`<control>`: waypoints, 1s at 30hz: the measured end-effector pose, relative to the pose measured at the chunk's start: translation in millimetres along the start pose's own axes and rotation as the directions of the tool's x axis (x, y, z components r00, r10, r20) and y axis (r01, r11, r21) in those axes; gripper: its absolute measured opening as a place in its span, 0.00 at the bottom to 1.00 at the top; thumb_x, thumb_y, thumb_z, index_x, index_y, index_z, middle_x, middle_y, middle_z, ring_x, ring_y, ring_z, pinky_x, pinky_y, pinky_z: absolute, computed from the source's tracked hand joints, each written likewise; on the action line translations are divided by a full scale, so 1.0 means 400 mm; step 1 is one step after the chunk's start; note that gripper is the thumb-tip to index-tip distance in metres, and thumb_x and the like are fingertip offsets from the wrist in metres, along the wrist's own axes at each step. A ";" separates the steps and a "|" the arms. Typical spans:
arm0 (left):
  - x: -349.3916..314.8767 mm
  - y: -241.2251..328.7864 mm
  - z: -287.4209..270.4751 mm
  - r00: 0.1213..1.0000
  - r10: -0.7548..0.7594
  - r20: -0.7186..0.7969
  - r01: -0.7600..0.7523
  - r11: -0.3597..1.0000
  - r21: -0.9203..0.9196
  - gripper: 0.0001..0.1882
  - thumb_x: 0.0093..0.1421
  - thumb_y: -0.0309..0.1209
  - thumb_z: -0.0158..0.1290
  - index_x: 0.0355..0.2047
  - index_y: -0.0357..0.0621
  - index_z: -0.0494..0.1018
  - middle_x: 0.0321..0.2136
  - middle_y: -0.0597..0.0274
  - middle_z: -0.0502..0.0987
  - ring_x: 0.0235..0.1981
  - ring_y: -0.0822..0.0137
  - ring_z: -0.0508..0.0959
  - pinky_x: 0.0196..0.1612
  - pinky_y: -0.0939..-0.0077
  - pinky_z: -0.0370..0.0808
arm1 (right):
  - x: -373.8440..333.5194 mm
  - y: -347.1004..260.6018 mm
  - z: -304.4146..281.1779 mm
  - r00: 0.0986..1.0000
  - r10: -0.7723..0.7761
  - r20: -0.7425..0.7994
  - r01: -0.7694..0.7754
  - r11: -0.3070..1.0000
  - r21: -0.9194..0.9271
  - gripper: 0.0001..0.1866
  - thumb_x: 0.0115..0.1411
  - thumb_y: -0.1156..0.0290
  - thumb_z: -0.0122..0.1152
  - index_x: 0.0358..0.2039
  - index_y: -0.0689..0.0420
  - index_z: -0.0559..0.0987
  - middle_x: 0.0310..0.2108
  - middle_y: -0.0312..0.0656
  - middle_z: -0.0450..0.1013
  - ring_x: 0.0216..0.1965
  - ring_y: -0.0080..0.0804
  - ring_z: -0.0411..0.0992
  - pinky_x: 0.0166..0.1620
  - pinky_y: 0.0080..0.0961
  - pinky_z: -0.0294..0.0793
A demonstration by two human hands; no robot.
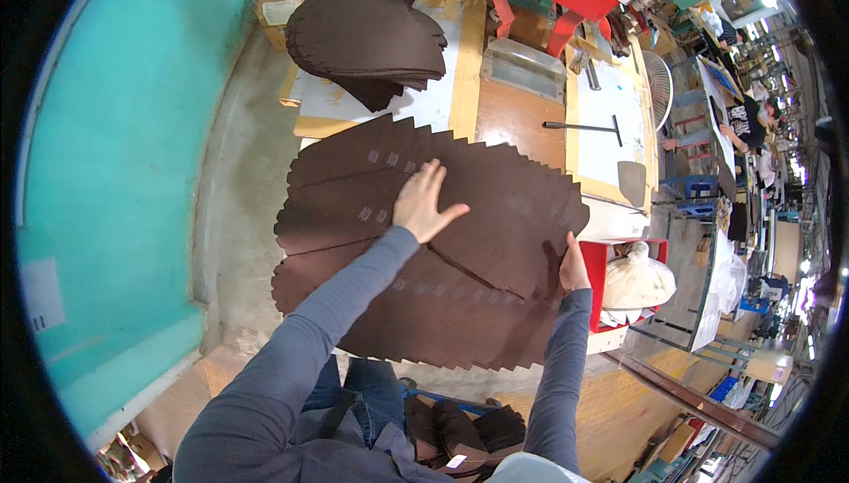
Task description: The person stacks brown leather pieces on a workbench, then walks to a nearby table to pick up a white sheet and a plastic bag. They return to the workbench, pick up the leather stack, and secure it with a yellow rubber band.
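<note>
Overlapping dark brown flat pieces point(495, 191), which look like cut fabric or leather, fan out in rows across the work table in front of me. Their edges form a zigzag, and small pale printed marks dot several of them. My left hand point(424, 204) lies on the upper rows, fingers stretched and thumb apart, holding nothing. At the right end of the spread, my right hand point(574, 266) grips the edge of a brown piece, its fingers partly hidden. Beyond them, a stack of similar brown pieces point(363, 27) with curved outlines rests on the table's far left part.
Right of the spread stands a red box point(598, 275) holding a cream-coloured bundle point(637, 278). A T-shaped tool point(588, 127) and a clear plastic block point(523, 72) lie farther back. A turquoise panel point(124, 156) rises at left. More brown pieces point(460, 430) sit below me. A person point(752, 125) works far right.
</note>
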State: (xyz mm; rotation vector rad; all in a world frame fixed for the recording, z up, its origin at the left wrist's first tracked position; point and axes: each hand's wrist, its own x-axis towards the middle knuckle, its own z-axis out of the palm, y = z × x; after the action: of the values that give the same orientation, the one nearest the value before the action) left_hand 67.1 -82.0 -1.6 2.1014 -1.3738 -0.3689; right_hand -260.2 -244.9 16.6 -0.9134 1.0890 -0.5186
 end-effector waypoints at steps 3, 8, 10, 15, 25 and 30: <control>0.015 0.134 0.084 0.997 0.073 0.008 -0.071 0.991 -0.117 0.49 0.52 0.64 0.49 0.58 0.32 0.59 0.61 0.44 0.55 0.63 0.49 0.56 0.64 0.57 0.55 | -0.006 0.004 -0.001 0.992 0.024 -0.125 -0.032 0.997 -0.067 0.32 0.61 0.58 0.55 0.61 0.58 0.58 0.60 0.39 0.60 0.59 0.33 0.58 0.60 0.31 0.59; 0.032 0.210 0.157 0.991 0.106 0.081 -0.063 0.908 -0.415 0.42 0.56 0.59 0.49 0.60 0.38 0.58 0.62 0.49 0.56 0.64 0.53 0.56 0.65 0.61 0.53 | -0.068 -0.048 0.096 0.991 -0.008 -0.130 -0.007 0.993 -0.114 0.31 0.52 0.78 0.63 0.56 0.61 0.63 0.53 0.42 0.68 0.52 0.35 0.67 0.56 0.32 0.64; 0.042 0.174 0.144 0.979 0.125 0.164 0.009 0.768 -0.640 0.39 0.58 0.54 0.50 0.60 0.38 0.58 0.63 0.52 0.56 0.64 0.55 0.56 0.65 0.63 0.53 | -0.084 -0.030 0.104 0.976 -0.088 -0.201 0.070 0.993 -0.094 0.33 0.49 0.79 0.64 0.56 0.62 0.63 0.53 0.44 0.68 0.52 0.37 0.67 0.56 0.32 0.64; -0.037 0.116 0.083 0.963 -0.212 0.164 0.247 0.460 -0.853 0.40 0.59 0.49 0.52 0.64 0.42 0.50 0.65 0.54 0.51 0.66 0.58 0.49 0.67 0.65 0.45 | -0.247 -0.043 0.189 0.838 -0.425 -0.343 0.350 0.900 -0.260 0.31 0.39 0.82 0.70 0.47 0.66 0.70 0.46 0.44 0.71 0.45 0.35 0.68 0.52 0.30 0.65; -0.159 0.301 -0.231 0.934 0.354 -0.040 -0.133 0.242 -0.961 0.38 0.55 0.59 0.51 0.51 0.33 0.66 0.41 0.44 0.76 0.45 0.54 0.77 0.47 0.68 0.71 | -0.406 0.063 0.283 0.683 -0.644 -0.344 0.664 0.744 -0.075 0.44 0.44 0.58 0.71 0.57 0.62 0.61 0.52 0.46 0.65 0.53 0.40 0.63 0.58 0.39 0.62; -0.132 0.288 -0.421 0.974 -0.141 -0.177 -0.112 0.381 -0.918 0.26 0.53 0.38 0.62 0.45 0.31 0.71 0.37 0.49 0.78 0.40 0.68 0.77 0.43 0.71 0.73 | -0.334 -0.157 0.508 0.580 -0.734 -0.354 0.766 0.639 -0.072 0.39 0.51 0.61 0.66 0.59 0.63 0.61 0.54 0.48 0.63 0.53 0.38 0.64 0.56 0.36 0.62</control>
State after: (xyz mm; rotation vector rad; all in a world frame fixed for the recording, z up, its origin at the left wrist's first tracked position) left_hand 48.8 -12.7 196.4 1.1087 -0.6734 -0.6895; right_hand -123.8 -103.7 173.3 -1.2266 0.9353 -1.4951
